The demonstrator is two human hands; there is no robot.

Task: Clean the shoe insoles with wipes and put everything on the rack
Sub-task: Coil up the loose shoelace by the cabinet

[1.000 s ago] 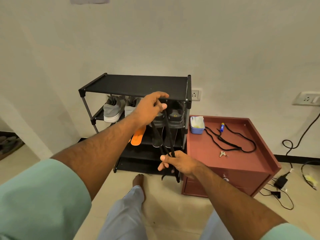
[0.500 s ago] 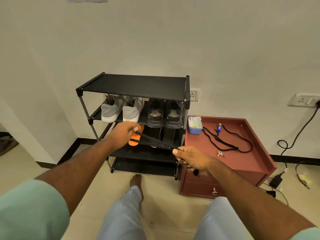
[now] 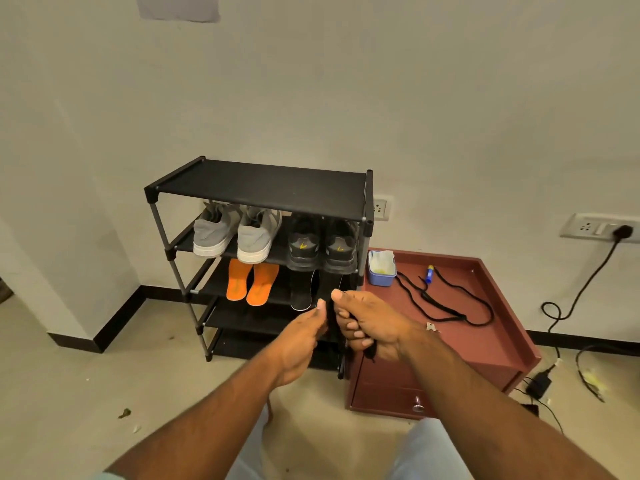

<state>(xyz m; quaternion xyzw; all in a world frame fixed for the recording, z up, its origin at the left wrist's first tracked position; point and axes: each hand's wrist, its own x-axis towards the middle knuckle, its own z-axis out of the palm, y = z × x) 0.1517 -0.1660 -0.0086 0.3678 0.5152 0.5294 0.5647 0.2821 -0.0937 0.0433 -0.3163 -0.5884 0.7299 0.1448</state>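
Directly ahead of us stands the black metal-framed shoe rack with fabric shelves (image 3: 263, 188), set against the pale wall; we take it as our landmark. Just beside its right side sits the dark red low cabinet with a raised rim (image 3: 498, 344). On the rack's second shelf, a pair of grey sneakers (image 3: 235, 233) occupies the left half and a pair of black sneakers with yellow logos (image 3: 320, 245) the right half, all heels toward us. One shelf lower, under the grey pair, lie two orange foam insoles (image 3: 252, 284) side by side; to their right on that shelf lies a black insole with a pale edge (image 3: 300, 289).

In front of the rack's lower right corner our two hands meet. Our right hand (image 3: 370, 325) has its fingers curled round a bundled black shoelace (image 3: 332, 318), with an end poking out below the fist. Our left hand (image 3: 304, 336) pinches the same lace between thumb and fingers, touching the right hand. The orange insoles are up and to the left of both hands, well apart from them.

On the cabinet top, near the rack, rests a small blue tub of white wipes (image 3: 381, 270); farther right sprawls a second loose black shoelace (image 3: 446, 303), a small blue tube (image 3: 430, 274) and a small key (image 3: 431, 327).
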